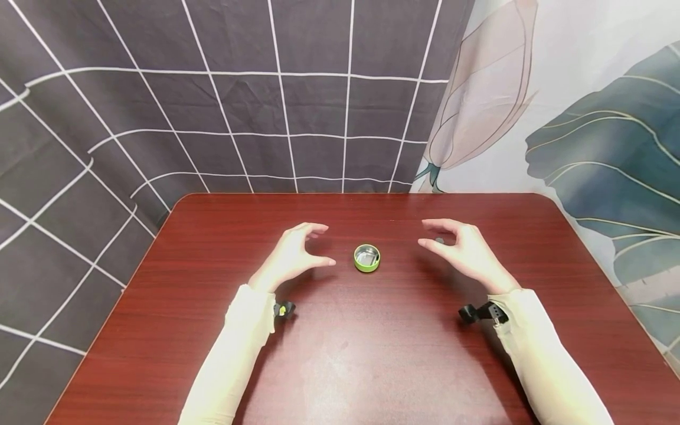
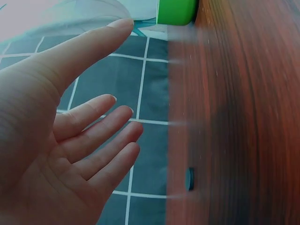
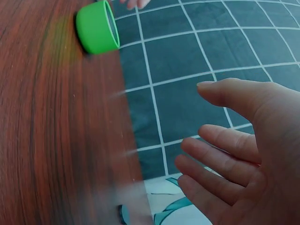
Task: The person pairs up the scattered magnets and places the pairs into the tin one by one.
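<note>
A small round green tin (image 1: 367, 267) with a shiny silvery inside sits upright on the table, between the two hands. To its left is my left hand (image 1: 291, 252), thumb and fingers spread apart with nothing between them. My right hand (image 1: 467, 251) mirrors it on the other side, also holding nothing. Both are apart from the tin. Beyond the right fingers, a small dark disc (image 3: 123, 214) lies on the table in the right wrist view. Another small dark disc (image 2: 190, 179) shows on the table in the left wrist view; the left hand hides that spot from the head camera.
The reddish-brown wooden table (image 1: 350, 354) has rounded far corners. A dark grey cloth with white grid lines (image 1: 239, 106) hangs behind it and on the left. At the right hangs a pale cloth with a large leaf and flower print (image 1: 600, 136).
</note>
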A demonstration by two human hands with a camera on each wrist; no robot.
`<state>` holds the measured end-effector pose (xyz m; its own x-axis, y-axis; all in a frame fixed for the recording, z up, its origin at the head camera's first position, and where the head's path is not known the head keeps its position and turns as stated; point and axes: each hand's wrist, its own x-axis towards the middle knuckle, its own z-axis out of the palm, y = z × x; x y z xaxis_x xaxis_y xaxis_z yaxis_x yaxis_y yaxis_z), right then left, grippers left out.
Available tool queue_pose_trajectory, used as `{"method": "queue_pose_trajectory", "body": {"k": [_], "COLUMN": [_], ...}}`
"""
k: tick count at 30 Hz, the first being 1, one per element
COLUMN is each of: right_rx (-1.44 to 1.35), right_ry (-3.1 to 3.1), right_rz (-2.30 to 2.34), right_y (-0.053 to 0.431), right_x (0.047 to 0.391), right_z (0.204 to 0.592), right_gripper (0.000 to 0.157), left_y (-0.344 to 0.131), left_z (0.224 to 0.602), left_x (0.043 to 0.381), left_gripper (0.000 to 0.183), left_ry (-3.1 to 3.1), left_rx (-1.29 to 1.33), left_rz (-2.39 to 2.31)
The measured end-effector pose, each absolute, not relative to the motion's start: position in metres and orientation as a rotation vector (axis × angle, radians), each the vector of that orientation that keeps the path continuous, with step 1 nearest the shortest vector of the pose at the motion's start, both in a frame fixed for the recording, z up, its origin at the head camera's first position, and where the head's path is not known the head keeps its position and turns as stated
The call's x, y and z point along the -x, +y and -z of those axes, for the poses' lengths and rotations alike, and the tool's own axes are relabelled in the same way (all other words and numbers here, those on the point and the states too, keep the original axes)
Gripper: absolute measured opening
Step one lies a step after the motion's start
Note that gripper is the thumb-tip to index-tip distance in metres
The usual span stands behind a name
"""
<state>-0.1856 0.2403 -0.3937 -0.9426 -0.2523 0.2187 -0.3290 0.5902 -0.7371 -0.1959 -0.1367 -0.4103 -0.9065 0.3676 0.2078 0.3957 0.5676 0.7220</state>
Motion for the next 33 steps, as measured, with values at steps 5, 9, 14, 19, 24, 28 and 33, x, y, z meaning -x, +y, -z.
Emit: {"method": "queue_pose_trajectory", "body": {"k": [5,9,14,19,24,28,33], "right_rx": [-0.45,-0.412,-0.38,-0.39,-0.376,-0.364,-0.362], "right_ry": [-2.729,-2.73,-2.732,-2.736,-2.738,-2.741,-2.747], "right_rz": [-1.219,-1.223,-1.239,-1.202,-1.181,-1.17,-1.145], "right_y": [0.247,0.249,0.253,0.257,0.26,0.262,0.264], "right_x": [0.183,0.183,0.182,0.181,0.181,0.18,0.18], "right_z": [0.39,0.387,0.385,0.385,0.386,0.386,0.387], "right_gripper": [0.045,0.046,0.046,0.047,0.046,0.046,0.047], "left_y": [-0.145,-0.152,-0.16,-0.166,-0.171,-0.174,-0.178], "left_z": [0.411,0.412,0.414,0.416,0.418,0.421,0.423], "left_x": [0.195,0.194,0.192,0.191,0.192,0.193,0.195], "left_gripper": [0.071,0.07,0.07,0.071,0.07,0.068,0.066], "left_ry": [-2.763,-2.762,-2.767,-2.787,-2.782,-2.771,-2.789], "left_rx": [0.632,0.61,0.588,0.565,0.562,0.548,0.536], "left_rz": [1.271,1.276,1.245,1.238,1.241,1.262,1.249]}}
